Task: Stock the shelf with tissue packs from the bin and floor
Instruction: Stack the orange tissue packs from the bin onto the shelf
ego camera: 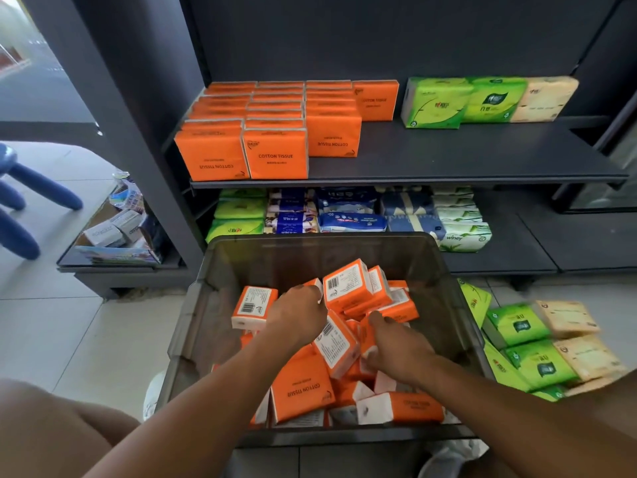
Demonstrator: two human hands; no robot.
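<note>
both hands are down in the big grey plastic bin (193, 326) full of orange tissue packs (300, 388). the left hand (298, 313) and right hand (396, 343) curl over packs; i cannot tell if they grip. more orange packs fill the dark shelf (448, 160).

Two hands: left hand (299, 313), right hand (396, 350). One grey bin (193, 326). Three front-facing columns of orange cotton tissue packs (275, 157) on the upper shelf (448, 163), one more behind. Two green packs (436, 103), one beige pack (544, 98). Loose orange packs in bin (301, 388): too jumbled to count.
</note>
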